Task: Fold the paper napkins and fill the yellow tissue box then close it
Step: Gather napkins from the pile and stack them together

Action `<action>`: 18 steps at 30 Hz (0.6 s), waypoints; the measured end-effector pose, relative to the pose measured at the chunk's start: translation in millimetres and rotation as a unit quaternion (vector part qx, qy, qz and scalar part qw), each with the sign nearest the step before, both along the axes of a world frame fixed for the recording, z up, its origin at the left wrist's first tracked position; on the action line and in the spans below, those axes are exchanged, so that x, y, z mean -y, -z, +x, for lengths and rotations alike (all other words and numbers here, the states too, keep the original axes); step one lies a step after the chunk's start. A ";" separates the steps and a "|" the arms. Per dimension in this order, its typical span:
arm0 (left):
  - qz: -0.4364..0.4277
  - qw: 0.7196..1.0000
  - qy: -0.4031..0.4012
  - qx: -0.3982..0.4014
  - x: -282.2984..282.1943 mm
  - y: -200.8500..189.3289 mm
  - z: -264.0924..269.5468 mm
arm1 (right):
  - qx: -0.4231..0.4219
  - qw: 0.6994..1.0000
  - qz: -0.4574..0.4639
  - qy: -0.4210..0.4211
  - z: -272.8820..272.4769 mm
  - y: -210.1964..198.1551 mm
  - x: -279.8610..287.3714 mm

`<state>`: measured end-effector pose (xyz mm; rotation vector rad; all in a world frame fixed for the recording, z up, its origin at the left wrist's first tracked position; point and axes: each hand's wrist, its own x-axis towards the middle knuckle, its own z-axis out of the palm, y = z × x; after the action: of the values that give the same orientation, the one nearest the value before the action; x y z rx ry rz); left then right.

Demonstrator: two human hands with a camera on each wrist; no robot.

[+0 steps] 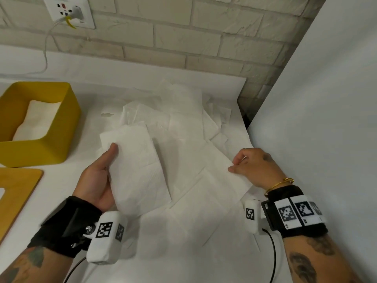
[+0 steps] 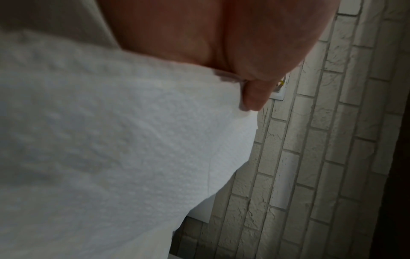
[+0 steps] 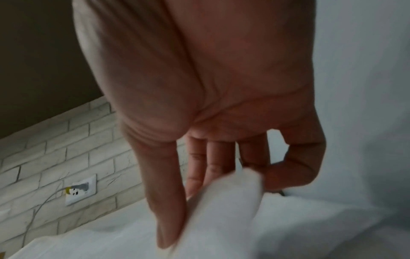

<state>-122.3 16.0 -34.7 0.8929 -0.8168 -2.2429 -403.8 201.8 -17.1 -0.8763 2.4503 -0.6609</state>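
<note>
Two hands work one napkin each: left hand (image 1: 95, 180) grips a folded napkin (image 1: 138, 170) by its edge; right hand (image 1: 253, 166) fingers pinch a sheet (image 1: 214, 180) corner on the counter (image 1: 81, 123). Light, limp, tearable; box (image 1: 61, 123) sits left.

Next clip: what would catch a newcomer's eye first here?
The yellow tissue box at far left stands open with folded napkins inside, bright against the white table. At centre, the left hand holds a folded napkin, while the right hand pinches the edge of another sheet from the loose pile.
</note>
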 end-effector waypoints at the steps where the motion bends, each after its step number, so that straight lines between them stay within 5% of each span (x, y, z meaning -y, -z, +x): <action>1: 0.001 1.000 -0.003 0.001 0.5 0.4 0.3 | -0.001 1.000 -0.015 -0.001 -0.5 -2.4 -3.8; 6: -0.003 1.000 -0.005 0.004 2.3 2.0 -2.5 | 0.062 0.984 -0.164 -0.010 5.3 -24.6 -8.8; 10: -0.008 1.000 0.010 -0.005 3.4 -2.8 -7.3 | 0.265 0.895 -0.358 -0.007 11.2 -61.8 -3.1; 13: -0.006 1.000 0.004 -0.003 6.3 -1.5 -7.3 | 0.356 0.835 -0.417 -0.052 14.2 -77.2 6.2; 18: 0.000 1.000 -0.003 0.017 4.6 2.6 -2.3 | 0.355 0.841 -0.402 -0.066 22.9 -66.6 39.9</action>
<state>-124.5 11.4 -37.3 0.9342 -0.8291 -2.2286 -380.8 161.9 49.5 -0.8416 1.3954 -1.6657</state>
